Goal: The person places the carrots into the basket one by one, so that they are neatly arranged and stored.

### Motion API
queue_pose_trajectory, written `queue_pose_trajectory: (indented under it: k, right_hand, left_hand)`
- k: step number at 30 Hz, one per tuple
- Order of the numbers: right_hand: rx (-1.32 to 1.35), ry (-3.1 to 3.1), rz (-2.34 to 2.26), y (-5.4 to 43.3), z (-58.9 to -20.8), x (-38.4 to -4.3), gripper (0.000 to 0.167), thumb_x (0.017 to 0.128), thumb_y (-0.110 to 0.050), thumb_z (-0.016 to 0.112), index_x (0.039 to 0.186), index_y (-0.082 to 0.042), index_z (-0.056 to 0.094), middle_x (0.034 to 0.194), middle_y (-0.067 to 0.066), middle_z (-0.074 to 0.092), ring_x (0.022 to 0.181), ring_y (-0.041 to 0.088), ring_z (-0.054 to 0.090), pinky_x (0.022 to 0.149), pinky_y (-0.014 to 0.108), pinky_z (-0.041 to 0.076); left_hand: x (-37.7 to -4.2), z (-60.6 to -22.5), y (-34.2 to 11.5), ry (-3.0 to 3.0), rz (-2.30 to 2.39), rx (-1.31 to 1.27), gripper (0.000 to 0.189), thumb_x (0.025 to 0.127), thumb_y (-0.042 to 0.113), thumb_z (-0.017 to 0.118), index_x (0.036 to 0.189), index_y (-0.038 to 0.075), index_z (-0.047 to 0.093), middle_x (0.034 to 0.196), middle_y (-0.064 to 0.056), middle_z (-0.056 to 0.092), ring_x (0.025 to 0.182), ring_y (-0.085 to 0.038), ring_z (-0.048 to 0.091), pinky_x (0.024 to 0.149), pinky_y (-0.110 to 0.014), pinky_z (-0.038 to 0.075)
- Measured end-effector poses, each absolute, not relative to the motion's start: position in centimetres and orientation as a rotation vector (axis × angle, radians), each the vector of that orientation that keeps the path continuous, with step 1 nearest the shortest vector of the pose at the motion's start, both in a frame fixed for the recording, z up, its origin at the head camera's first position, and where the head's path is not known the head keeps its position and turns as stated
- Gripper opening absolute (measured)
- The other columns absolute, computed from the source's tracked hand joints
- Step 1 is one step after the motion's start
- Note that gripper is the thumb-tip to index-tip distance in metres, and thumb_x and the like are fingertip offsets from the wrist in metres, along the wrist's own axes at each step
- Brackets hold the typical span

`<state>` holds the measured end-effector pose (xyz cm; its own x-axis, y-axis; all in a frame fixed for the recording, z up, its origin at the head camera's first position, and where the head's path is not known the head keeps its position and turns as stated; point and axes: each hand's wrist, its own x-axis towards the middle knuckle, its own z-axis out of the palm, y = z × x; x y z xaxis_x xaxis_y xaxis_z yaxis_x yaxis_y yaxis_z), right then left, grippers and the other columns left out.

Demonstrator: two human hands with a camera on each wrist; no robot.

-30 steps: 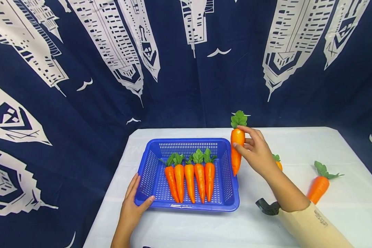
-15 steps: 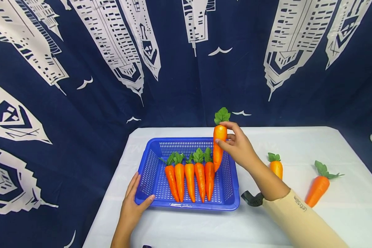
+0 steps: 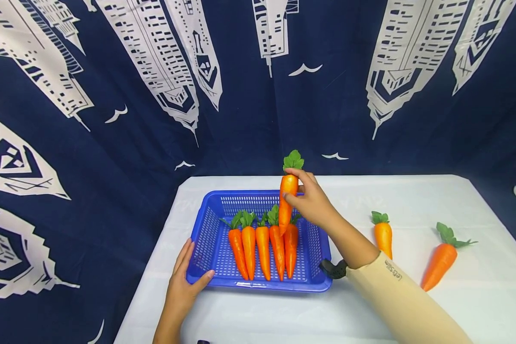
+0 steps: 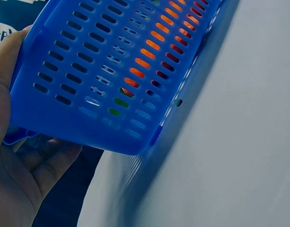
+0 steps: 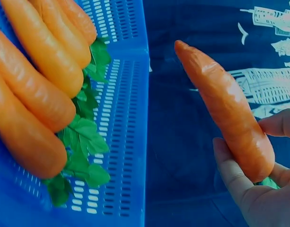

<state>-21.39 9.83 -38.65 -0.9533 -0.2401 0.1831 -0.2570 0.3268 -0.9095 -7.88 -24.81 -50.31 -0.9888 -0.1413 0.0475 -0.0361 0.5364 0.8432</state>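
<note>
Above the right part of a blue basket (image 3: 266,285), the right hand (image 3: 313,199) pinches a carrot (image 3: 285,210), leaves up. The left hand (image 3: 183,282) grips the basket's near left corner. Five carrots (image 3: 263,253) lie side by side inside; two loose carrots (image 3: 439,266) lie to the right on the white desk (image 3: 275,315).

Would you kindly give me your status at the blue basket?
Left grip touching blue basket. Right grip pinching raised carrot. Possibly in the way: five carrots inside.
</note>
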Motion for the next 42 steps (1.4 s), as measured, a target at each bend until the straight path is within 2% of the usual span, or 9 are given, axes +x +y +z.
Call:
queue_pose_trajectory:
  k: [10,18,26,31,36,42]
  right_hand:
    - [0.522,-2.664,1.711,7.3,-39.6,-22.1,0.052,0.094,-0.011,0.068,0.143,-0.014,0.051,0.142,0.018,0.047,0.115,0.039,0.064,0.084,0.042,0.063]
    - [0.516,-2.849,1.499,6.0,-41.3,-22.9,0.052,0.095,-0.018,0.070,0.145,-0.018,0.054,0.138,0.021,0.048,0.111,0.036,0.060,0.096,0.050,0.058]
    - [0.542,-3.072,1.378,5.6,-43.1,-23.2,0.053,0.096,-0.013,0.060,0.148,-0.015,0.050,0.137,0.023,0.047,0.107,0.034,0.061,0.094,0.048,0.058]
    - [0.591,-3.131,1.302,5.5,-44.0,-23.1,0.051,0.091,-0.007,0.064,0.142,-0.013,0.056,0.141,0.023,0.049,0.109,0.034,0.061,0.099,0.050,0.055]
    - [0.636,-3.148,1.270,5.2,-44.4,-22.9,0.048,0.091,-0.006,0.066,0.138,-0.013,0.059,0.141,0.021,0.053,0.119,0.035,0.059,0.107,0.053,0.050]
    - [0.682,-3.166,1.251,4.7,-44.6,-22.7,0.045,0.092,-0.013,0.070,0.136,-0.014,0.060,0.131,0.015,0.060,0.111,0.029,0.062,0.102,0.048,0.053]
  left_hand:
    - [-8.0,-50.4,-24.9,-2.651,-1.453,0.142,0.092,0.084,0.035,0.083,0.160,0.031,0.030,0.170,0.007,0.018,0.158,-0.029,0.015,0.123,-0.068,0.015]
    - [-7.9,-50.4,-24.8,-2.635,-1.476,0.150,0.092,0.084,0.033,0.083,0.159,0.030,0.031,0.170,0.007,0.019,0.158,-0.028,0.015,0.124,-0.066,0.015]
    - [-7.8,-50.4,-24.9,-2.630,-1.488,0.141,0.091,0.084,0.033,0.083,0.159,0.031,0.031,0.170,0.007,0.018,0.158,-0.028,0.015,0.123,-0.067,0.014]
    - [-7.8,-50.4,-24.9,-2.630,-1.489,0.140,0.091,0.084,0.034,0.083,0.159,0.031,0.031,0.170,0.008,0.019,0.159,-0.027,0.015,0.123,-0.066,0.015]
    - [-7.9,-50.5,-24.9,-2.634,-1.481,0.141,0.091,0.084,0.034,0.083,0.159,0.031,0.031,0.170,0.008,0.019,0.158,-0.027,0.015,0.124,-0.066,0.015]
    - [-8.1,-50.6,-24.8,-2.643,-1.464,0.143,0.092,0.084,0.032,0.083,0.159,0.030,0.031,0.169,0.010,0.019,0.158,-0.028,0.017,0.124,-0.065,0.016]
